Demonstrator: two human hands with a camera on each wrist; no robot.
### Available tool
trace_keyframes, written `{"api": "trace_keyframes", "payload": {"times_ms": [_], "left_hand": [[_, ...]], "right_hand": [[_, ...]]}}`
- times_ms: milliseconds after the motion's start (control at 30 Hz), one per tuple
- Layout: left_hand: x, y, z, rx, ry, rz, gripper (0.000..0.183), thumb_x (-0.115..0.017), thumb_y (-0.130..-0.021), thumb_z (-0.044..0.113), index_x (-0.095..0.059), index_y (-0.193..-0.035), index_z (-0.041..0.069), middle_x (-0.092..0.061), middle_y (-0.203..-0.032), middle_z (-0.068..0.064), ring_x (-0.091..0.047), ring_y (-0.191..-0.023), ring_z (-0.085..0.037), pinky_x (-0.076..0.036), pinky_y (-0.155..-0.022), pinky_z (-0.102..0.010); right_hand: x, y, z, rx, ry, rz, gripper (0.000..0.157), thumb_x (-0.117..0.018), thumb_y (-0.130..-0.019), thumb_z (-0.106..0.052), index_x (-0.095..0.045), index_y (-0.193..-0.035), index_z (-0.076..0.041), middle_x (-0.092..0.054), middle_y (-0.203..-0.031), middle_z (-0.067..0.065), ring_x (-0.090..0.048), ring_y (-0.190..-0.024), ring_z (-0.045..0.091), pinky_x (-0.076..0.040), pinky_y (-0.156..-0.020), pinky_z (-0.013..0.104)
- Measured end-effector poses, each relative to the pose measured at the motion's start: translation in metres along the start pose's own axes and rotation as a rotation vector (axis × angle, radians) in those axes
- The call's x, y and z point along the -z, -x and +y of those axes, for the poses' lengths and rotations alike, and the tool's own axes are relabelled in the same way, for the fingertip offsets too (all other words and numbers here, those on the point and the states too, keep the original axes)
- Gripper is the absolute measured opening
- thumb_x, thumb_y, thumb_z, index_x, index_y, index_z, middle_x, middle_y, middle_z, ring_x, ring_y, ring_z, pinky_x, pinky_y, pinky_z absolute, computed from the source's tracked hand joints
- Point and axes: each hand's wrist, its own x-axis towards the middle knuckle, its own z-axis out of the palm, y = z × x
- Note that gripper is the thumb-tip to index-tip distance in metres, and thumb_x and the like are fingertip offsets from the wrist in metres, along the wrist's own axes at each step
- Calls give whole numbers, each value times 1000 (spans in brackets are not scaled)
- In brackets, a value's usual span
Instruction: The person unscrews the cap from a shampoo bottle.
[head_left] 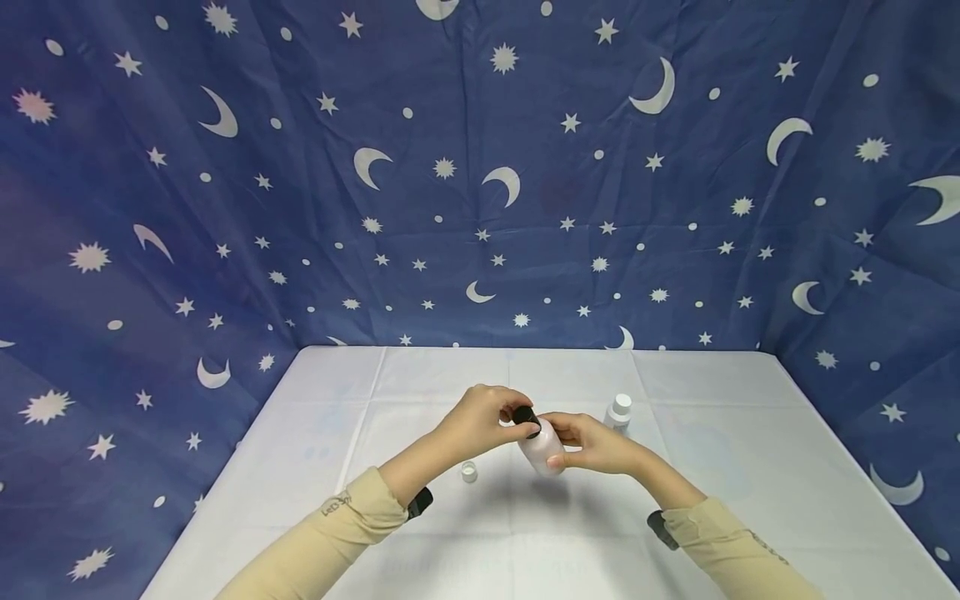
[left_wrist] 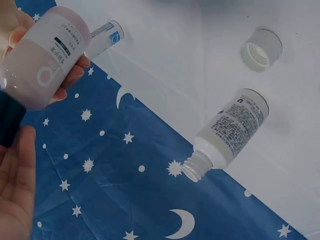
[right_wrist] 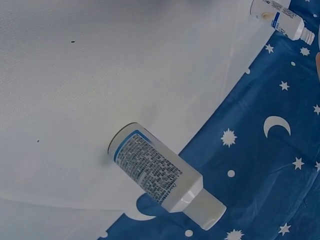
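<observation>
In the head view, my left hand (head_left: 478, 421) pinches the black cap (head_left: 524, 414) of a pale pink bottle (head_left: 542, 451) between thumb and fingers. My right hand (head_left: 597, 445) grips the body of that bottle, which is tilted with its cap toward the left hand. Printed lettering shows on the pink bottle (left_wrist: 54, 52) in the left wrist view. An uncapped white bottle (left_wrist: 232, 127) with a bare threaded neck stands near the left hand; in the head view that hand hides it. Close behind the right hand stands a white-capped bottle (head_left: 618, 412).
A small white cap (head_left: 468, 472) lies on the white table (head_left: 720, 442), left of the pink bottle. A blue cloth (head_left: 465, 200) with moons and stars hangs behind the table and along both sides.
</observation>
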Motion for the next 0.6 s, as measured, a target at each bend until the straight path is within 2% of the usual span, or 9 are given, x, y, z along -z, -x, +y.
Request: {"api": "trace_keyframes", "payload": {"times_ms": [133,233,300,400,500,600], "left_hand": [[0,-1,2,5,-89,17,32,-67,-75,34,-64,-97,11,-59,-67,6,-52,-59,-4,-41,-54,-11],[3,-2,1,16,-186,-11,42,-63,-75,45,-62,-104,15,-53,-57,9,-46,-51,-2,-37,-49,-13],[7,-2,-1,22,-208,-40,47,-61,-75,49,-60,-109,16,-52,-57,9,-46,-51,-3,-37,-50,-14],[14,-3,-4,-2,-159,-97,47,-62,-76,46,-58,-113,18,-58,-72,8,-54,-66,-5,-42,-59,-16],[19,-5,-7,-72,-58,-174,44,-66,-77,35,-56,-116,18,-60,-97,6,-55,-90,-6,-46,-74,-20],[21,-7,-10,-150,17,-246,41,-67,-77,22,-56,-116,17,-58,-111,4,-52,-100,-6,-46,-81,-23]], "right_hand": [[-1,-1,-1,-11,1,-4,56,-61,-81,-20,-38,-128,-1,-49,-126,13,-50,-112,7,-41,-95,36],[-1,-1,-1,-12,2,-3,55,-62,-81,-20,-39,-128,-1,-51,-124,13,-51,-110,7,-41,-95,35],[0,-1,-1,-11,3,-2,56,-62,-81,-21,-39,-128,-1,-51,-123,13,-52,-109,7,-41,-95,34],[1,-1,-1,-7,6,5,56,-63,-80,-21,-40,-128,-1,-52,-122,13,-52,-109,7,-41,-94,30],[1,-1,-1,4,5,7,56,-63,-80,-22,-40,-127,-1,-52,-123,13,-52,-109,7,-41,-94,24],[1,-2,-1,5,-1,1,57,-63,-80,-22,-40,-127,-1,-52,-123,14,-51,-110,8,-40,-94,23]]}}
